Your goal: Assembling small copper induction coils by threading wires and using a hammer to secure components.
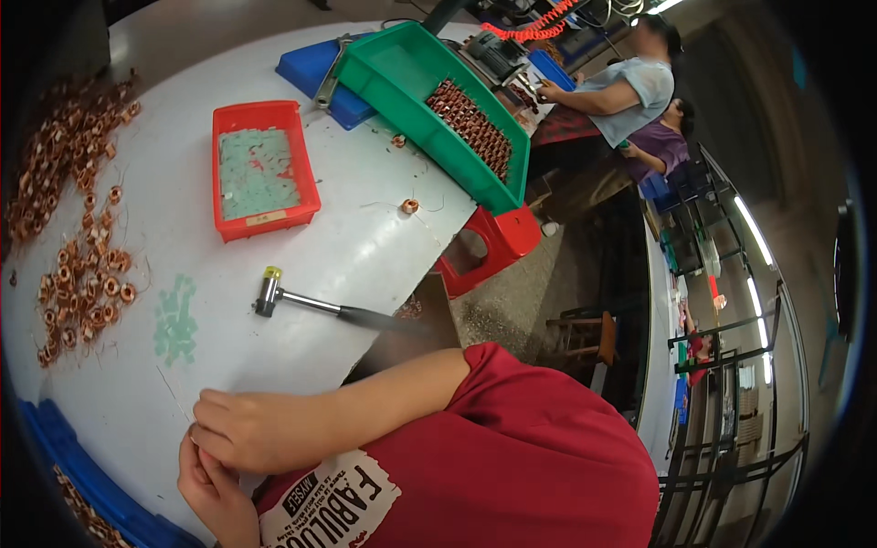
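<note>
Dozens of loose copper coils (111, 286) lie on the left of the counter (365, 196), probably unfinished; packed rows (470, 128) part-fill the far green tray (384, 87), likely done. Near left, right hand (239, 427) and left hand (222, 500) meet at a thin wire (173, 394); their grip is hidden.

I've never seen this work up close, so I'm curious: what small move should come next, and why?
I'd guess finishing with the thin wire before reaching for the green strips: the right hand and left hand meet at its lower end, so neither seems free. Their fingers hide whatever else they hold.
</note>
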`<state>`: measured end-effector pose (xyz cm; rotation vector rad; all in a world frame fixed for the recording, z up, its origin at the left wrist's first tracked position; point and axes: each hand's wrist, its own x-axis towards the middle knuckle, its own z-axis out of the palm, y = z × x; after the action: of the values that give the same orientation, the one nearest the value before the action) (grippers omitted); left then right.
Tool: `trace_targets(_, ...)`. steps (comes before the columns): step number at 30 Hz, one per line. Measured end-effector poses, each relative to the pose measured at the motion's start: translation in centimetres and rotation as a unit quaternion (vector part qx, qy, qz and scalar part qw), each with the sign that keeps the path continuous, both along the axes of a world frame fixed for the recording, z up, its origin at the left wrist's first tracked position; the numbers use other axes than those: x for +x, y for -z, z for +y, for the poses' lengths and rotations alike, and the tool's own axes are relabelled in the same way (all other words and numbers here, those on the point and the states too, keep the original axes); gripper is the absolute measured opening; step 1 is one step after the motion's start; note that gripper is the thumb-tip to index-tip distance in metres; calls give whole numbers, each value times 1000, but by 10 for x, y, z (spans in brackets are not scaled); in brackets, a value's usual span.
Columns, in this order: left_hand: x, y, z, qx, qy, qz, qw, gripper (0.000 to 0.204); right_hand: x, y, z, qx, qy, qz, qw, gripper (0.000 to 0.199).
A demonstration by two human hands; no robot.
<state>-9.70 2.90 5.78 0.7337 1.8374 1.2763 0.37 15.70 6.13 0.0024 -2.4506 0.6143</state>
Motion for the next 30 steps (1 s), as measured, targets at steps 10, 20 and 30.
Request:
trace_targets(10, 9, -15, 6, -8, 36, 87, 995, 25, 4, 2, 2, -46, -5, -27, 999, 12)
trace_targets(20, 10, 5, 10, 56, -13, -30, 998, 26, 8, 4, 12, -58, -16, -114, 992, 24)
trace_targets(30, 16, 15, -7, 128, -33, -313, 941, 20, 18, 10, 0, -244, 58, -131, 959, 24)
